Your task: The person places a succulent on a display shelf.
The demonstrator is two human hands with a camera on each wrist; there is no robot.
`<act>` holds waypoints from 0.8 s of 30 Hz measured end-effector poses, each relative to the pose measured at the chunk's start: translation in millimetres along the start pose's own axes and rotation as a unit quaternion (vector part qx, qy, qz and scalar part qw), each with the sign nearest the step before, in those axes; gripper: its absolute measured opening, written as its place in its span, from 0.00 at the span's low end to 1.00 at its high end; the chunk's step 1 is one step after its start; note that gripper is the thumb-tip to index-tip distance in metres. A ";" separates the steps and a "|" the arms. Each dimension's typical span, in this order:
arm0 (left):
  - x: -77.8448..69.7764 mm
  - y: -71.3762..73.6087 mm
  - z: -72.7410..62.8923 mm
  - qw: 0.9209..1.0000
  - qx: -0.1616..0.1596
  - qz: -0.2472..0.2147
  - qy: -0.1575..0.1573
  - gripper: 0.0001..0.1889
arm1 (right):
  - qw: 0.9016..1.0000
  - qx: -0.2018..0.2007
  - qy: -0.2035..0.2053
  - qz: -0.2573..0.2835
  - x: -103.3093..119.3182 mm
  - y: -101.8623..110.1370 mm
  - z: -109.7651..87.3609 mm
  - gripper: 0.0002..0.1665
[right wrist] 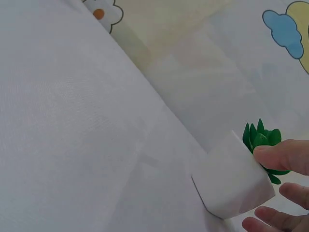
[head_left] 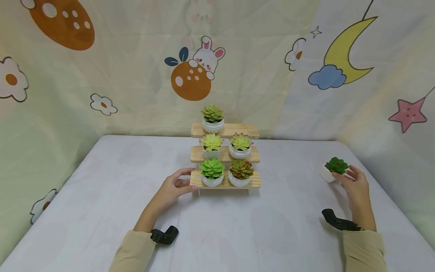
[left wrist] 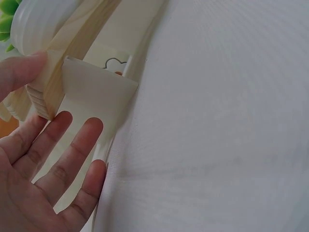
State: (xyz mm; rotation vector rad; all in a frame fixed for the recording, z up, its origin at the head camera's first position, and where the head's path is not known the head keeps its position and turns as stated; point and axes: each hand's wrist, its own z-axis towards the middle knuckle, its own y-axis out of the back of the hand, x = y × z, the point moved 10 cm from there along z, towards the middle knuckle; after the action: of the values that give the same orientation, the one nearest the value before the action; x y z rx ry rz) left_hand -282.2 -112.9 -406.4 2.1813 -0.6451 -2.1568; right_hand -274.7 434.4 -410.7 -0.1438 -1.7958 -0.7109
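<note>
A three-tier wooden plant stand point(head_left: 252, 183) with pale supports stands at mid-table, bearing several potted succulents. My left hand point(head_left: 172, 189) grips the left end of its lowest board point(left wrist: 54, 77), thumb on top and index finger at the other side, the other fingers spread below. Far to the right, my right hand point(head_left: 357, 185) holds a dark green succulent point(head_left: 336, 165) in a white square pot point(right wrist: 234, 181), thumb and fingers at the rim. This pot is tilted, close over the table.
On the lowest tier sit a bright green succulent point(head_left: 212, 169) and a reddish one point(head_left: 241, 169). Two yellow-green succulents stand on the middle tier, one green succulent point(head_left: 212, 114) at the left of the top tier. A printed cloth backdrop point(head_left: 136, 68) rises behind the white table point(head_left: 289, 234).
</note>
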 end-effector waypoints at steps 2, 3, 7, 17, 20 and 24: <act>0.4 -0.1 0.3 1.000 0.001 -0.001 -0.001 0.30 | 1.000 0.006 0.003 -0.004 -2.0 -0.6 1.0 0.51; 0.5 -0.1 0.3 1.000 0.002 -0.001 -0.001 0.31 | 1.000 0.008 0.003 -0.004 -3.0 -1.2 1.4 0.51; 2.2 -0.1 1.4 1.000 0.002 -0.003 -0.003 0.30 | 1.000 0.016 0.005 -0.004 -6.0 -2.1 3.4 0.53; 2.4 -0.4 2.5 1.000 0.001 -0.002 0.000 0.30 | 0.998 0.044 0.026 0.026 -4.2 -4.4 4.2 0.57; 2.0 -0.5 2.7 1.000 0.001 -0.002 -0.002 0.30 | 0.997 0.050 0.042 0.031 -2.2 -4.9 5.4 0.57; 1.2 -1.0 3.5 1.000 0.004 -0.004 -0.006 0.30 | 0.991 0.064 0.081 0.081 4.2 -5.2 7.4 0.57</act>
State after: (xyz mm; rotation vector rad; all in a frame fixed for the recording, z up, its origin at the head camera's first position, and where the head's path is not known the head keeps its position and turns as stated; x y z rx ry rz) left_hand -285.3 -111.3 -408.0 2.1801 -0.6472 -2.1754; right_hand -284.6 433.1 -410.2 -0.1400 -1.6486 -0.4777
